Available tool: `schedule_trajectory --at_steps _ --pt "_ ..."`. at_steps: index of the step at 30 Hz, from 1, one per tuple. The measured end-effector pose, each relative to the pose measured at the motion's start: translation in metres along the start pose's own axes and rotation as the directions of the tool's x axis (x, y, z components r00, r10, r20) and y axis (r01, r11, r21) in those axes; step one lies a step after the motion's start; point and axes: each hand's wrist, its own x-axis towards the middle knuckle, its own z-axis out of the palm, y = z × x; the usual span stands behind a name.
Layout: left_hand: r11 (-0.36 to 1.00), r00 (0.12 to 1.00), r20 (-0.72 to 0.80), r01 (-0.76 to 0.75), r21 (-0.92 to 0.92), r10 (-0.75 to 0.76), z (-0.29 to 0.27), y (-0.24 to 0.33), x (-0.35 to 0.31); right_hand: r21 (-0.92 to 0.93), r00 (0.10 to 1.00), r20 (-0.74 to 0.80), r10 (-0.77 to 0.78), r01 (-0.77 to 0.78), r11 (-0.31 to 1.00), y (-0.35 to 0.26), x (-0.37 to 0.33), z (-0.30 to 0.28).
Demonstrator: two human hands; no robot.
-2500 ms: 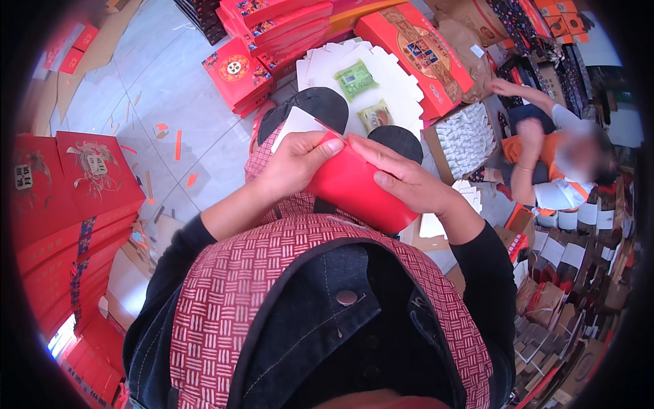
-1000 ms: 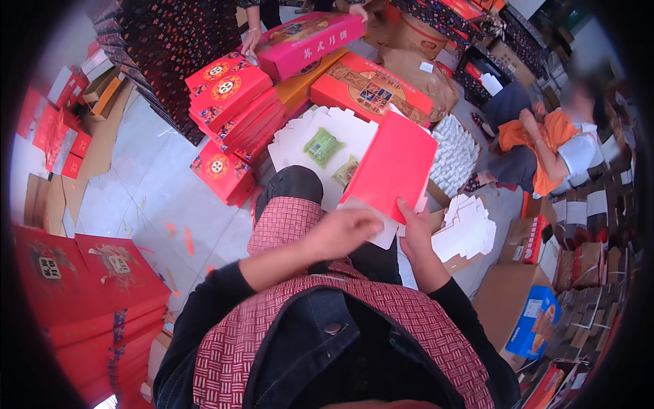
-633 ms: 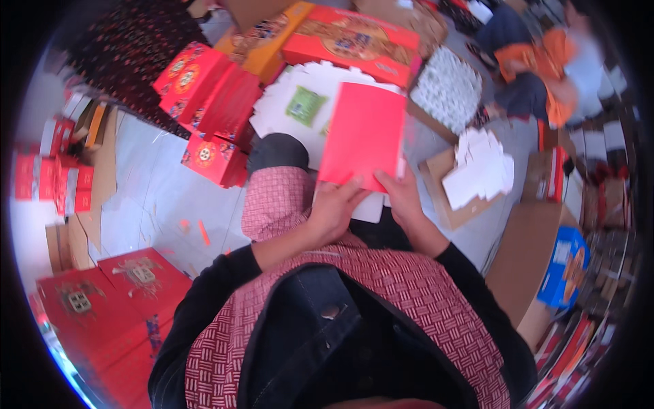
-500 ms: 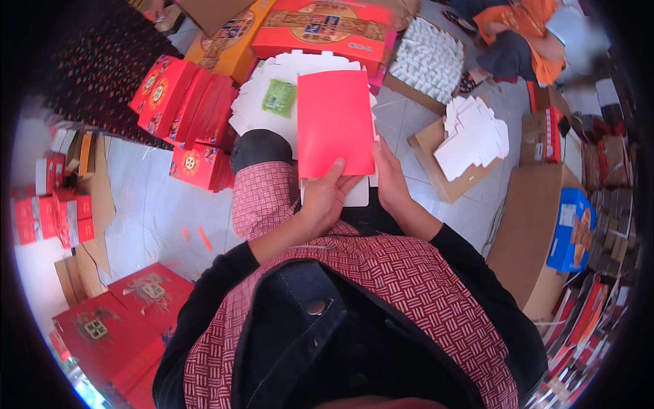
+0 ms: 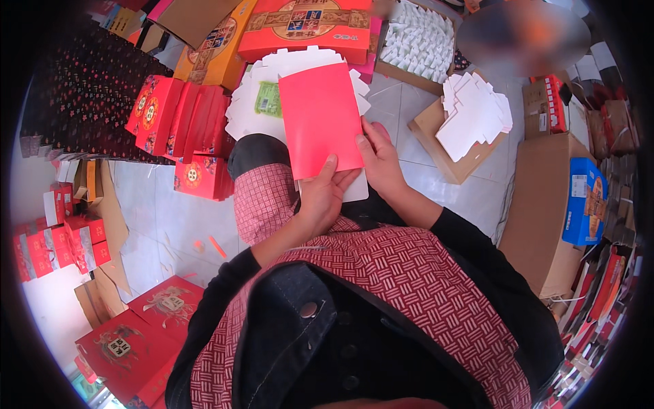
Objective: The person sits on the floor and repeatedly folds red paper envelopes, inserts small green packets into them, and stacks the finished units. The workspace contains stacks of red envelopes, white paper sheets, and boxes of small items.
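A plain red sheet of card or paper (image 5: 320, 116) lies before me above my lap, its top tilted slightly left. My left hand (image 5: 323, 194) pinches its near edge, thumb on top and the other fingers underneath. At the sheet's right edge is my right hand (image 5: 381, 160), thumb and fingers closed on that edge. Below the sheet's near end a white card piece (image 5: 356, 191) shows. Flat white die-cut cardboard blanks (image 5: 242, 102) spread out behind the sheet, which partly covers them. A green printed packet (image 5: 268, 99) rests on these blanks.
Red boxes (image 5: 158, 116) stand at left, larger red boxes (image 5: 146, 324) at lower left. A big red gift box (image 5: 306, 31) is ahead. Right of it, a carton (image 5: 417, 44) holds white packets. More white blanks (image 5: 473, 119) lie on another carton. A large brown carton (image 5: 538, 204) stands right.
My right hand has turned inward, and its fingers now close on the red sheet's right edge. The sheet has tilted a little to the left. The whole view has shifted slightly.
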Motion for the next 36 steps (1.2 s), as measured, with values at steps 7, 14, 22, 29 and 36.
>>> schedule_trajectory --at_steps 7,14,22,29,36 --pt "0.998 1.0 -0.014 0.0 -0.058 -0.001 0.001 0.006 -0.002 -0.03 1.0 0.003 0.0 0.0 1.0 0.013 0.005 0.001" --pt "0.997 1.0 -0.014 0.011 -0.075 -0.012 0.004 0.006 -0.002 -0.053 0.999 0.027 -0.02 0.022 0.998 0.003 0.005 0.001" --pt "0.996 0.996 -0.089 -0.018 0.087 0.025 -0.008 -0.016 -0.012 -0.262 0.945 0.105 -0.309 0.326 0.909 0.003 -0.012 0.002" --pt "0.999 0.995 0.093 0.034 0.008 -0.034 -0.021 -0.014 0.008 -0.245 0.958 0.116 -0.264 0.285 0.927 0.009 -0.012 0.013" --pt "0.998 0.992 0.114 0.046 0.033 -0.049 -0.022 -0.018 0.01 -0.387 0.922 0.161 -0.353 0.388 0.837 0.003 -0.014 0.008"
